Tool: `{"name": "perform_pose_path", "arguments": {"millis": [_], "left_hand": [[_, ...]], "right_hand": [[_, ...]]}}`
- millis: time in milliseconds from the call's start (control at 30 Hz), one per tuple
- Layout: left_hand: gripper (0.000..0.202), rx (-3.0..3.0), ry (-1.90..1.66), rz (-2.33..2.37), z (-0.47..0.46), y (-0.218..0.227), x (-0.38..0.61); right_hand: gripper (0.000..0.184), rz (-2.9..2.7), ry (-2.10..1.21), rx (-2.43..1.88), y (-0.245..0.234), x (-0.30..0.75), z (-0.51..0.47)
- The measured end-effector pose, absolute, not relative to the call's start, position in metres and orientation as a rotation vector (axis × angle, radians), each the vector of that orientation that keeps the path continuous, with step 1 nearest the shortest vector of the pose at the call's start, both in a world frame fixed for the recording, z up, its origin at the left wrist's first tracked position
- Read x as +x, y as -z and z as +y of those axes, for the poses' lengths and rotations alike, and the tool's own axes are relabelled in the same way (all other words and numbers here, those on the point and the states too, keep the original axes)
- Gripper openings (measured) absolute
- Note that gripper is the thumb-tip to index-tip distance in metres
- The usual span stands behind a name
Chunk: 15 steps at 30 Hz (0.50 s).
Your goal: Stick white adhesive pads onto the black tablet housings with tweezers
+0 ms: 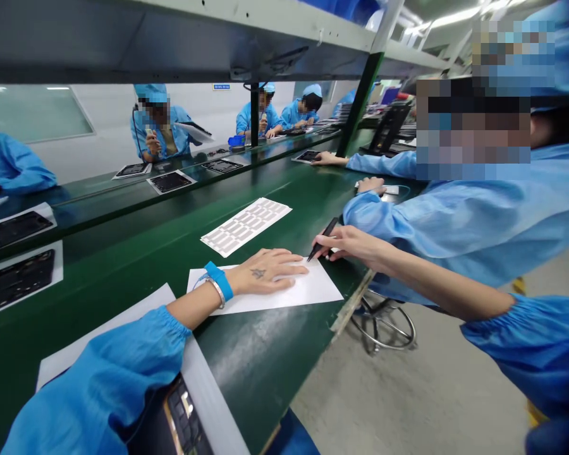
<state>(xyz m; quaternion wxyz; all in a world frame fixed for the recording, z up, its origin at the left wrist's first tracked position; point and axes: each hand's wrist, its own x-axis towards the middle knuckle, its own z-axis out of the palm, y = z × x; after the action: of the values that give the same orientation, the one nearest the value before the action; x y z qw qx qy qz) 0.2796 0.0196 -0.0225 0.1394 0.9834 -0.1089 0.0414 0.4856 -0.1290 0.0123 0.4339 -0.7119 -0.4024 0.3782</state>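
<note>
My left hand [265, 272] lies flat with its fingers stretched out on a white sheet of paper [313, 287] at the table's front edge. A blue wrist strap circles that wrist. In my right hand [348, 243] is a pair of black tweezers [323, 240], pinched between the fingers. The tips point down at the sheet's far right corner, close to my left fingertips. Just beyond the paper rests a sheet of grey labels [246, 226] in rows. Under my left forearm, a dark electronic device [187, 417] on white paper is partly hidden by the sleeve.
To the right, a co-worker's blue sleeve [393, 208] and hands reach over the green table [260, 354]. Dark device parts [19, 278] on white sheets line the far left. An overhead shelf [180, 38] spans the top. Below stands a stool [384, 325].
</note>
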Motion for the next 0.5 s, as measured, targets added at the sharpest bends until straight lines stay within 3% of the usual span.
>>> {"name": "perform_pose_path", "arguments": {"millis": [500], "left_hand": [[0.044, 2.915, -0.138, -0.326, 0.0169, 0.0166, 0.2772]], "right_hand": [[0.051, -0.958, -0.841, -1.780, -0.0121, 0.4763, -0.1302]]}}
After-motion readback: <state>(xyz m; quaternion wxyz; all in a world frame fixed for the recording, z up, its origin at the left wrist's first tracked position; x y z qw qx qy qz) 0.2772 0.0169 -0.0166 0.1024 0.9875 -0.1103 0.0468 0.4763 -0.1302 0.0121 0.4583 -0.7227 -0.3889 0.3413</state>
